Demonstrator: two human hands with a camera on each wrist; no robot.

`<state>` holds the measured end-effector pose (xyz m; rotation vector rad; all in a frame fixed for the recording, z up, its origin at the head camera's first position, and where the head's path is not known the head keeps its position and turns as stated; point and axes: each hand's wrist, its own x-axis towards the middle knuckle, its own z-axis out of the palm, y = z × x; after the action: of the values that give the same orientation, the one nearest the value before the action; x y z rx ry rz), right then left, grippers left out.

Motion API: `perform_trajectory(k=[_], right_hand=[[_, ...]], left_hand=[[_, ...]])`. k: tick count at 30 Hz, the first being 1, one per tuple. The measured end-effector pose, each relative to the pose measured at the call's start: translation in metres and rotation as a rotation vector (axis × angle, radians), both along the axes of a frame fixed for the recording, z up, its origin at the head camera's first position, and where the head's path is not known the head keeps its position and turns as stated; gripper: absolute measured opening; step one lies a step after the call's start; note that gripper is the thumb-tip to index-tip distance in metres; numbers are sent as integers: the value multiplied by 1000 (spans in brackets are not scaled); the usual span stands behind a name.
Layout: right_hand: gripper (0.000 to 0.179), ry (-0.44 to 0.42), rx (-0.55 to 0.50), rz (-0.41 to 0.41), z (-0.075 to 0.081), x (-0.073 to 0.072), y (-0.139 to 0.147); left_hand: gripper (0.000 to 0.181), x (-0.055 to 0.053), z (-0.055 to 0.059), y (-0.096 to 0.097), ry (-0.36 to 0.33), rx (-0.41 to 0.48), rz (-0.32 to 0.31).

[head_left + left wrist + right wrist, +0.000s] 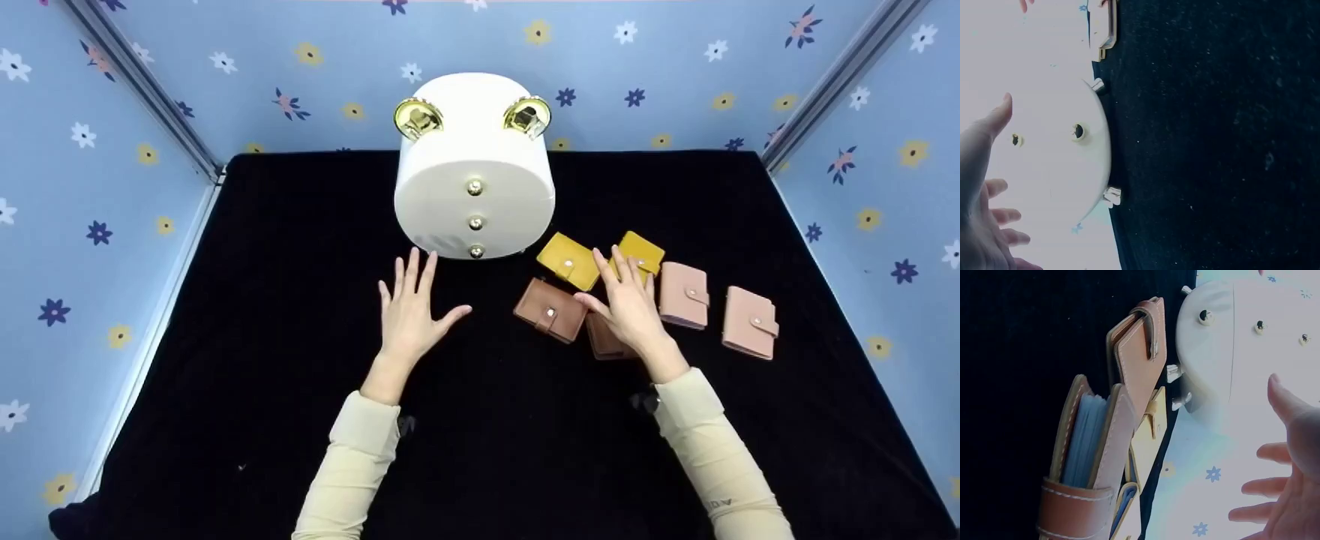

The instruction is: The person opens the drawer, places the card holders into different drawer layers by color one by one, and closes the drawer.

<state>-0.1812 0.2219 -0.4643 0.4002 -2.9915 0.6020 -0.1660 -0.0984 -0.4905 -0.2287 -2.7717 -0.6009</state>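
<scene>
My left hand (409, 319) hovers with fingers spread before a white rounded box (476, 135) with gold knobs down its front. My right hand (631, 311), fingers also spread, is above several snap-strap card holders and holds none. It partly covers a brown card holder (606, 337) and a yellow card holder (637, 251). Left of it are another brown card holder (550, 309) and another yellow card holder (568, 260); to its right, a pink card holder (683, 295) and a second pink card holder (750, 322). In the right wrist view, clear sleeves (1085, 439) show inside the nearest brown one.
Black cloth (285, 300) covers the table. Blue flowered panels (67, 225) enclose its back and sides. Two gold rounded fittings, one of them the left fitting (418, 118), stick out from the box's top. Short metallic feet (1112, 195) show beneath the box.
</scene>
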Motion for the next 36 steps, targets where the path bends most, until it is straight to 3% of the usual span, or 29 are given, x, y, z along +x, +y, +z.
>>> perform_trajectory(k=[11,22,36], right_hand=[[68,174,-72,24,6,3,-14],[57,321,-242,69,12,2,-34],[45,449,-364,122,19,-8,-61]], left_hand=[[83,2,13,-1,171,115,30],[74,-3,33,-2,315,235,22],[62,-24,60,-6,355,396,62]])
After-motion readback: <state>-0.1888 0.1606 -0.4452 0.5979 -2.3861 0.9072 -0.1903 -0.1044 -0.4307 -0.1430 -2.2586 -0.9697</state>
